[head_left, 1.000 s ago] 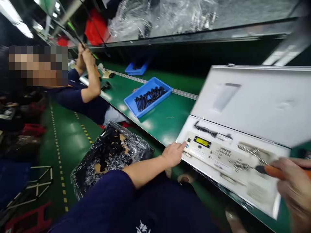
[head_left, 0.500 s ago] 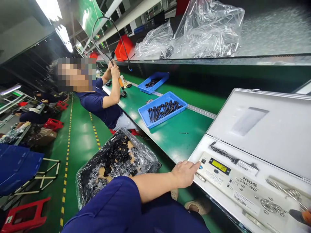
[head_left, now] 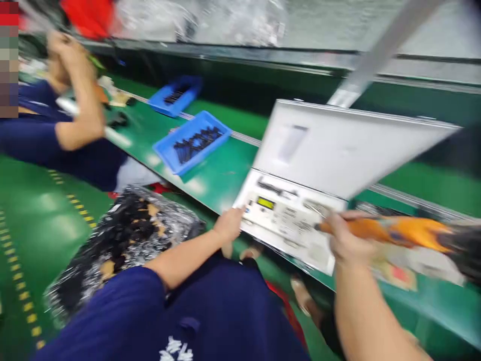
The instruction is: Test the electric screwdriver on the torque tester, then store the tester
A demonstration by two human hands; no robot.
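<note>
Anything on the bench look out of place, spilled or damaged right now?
One small thing: a thin, pale object lies by itself on the green bench, between the nearer blue tray and the open case, outside both. Blur hides what it is. I can make out no spill or damage.

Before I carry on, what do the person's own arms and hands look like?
The left hand and right hand are bare, with no gloves visible. The left sleeve is short and navy, like the shirt, whose white marking is too blurred to read. No sleeve shows on the right arm.
</note>
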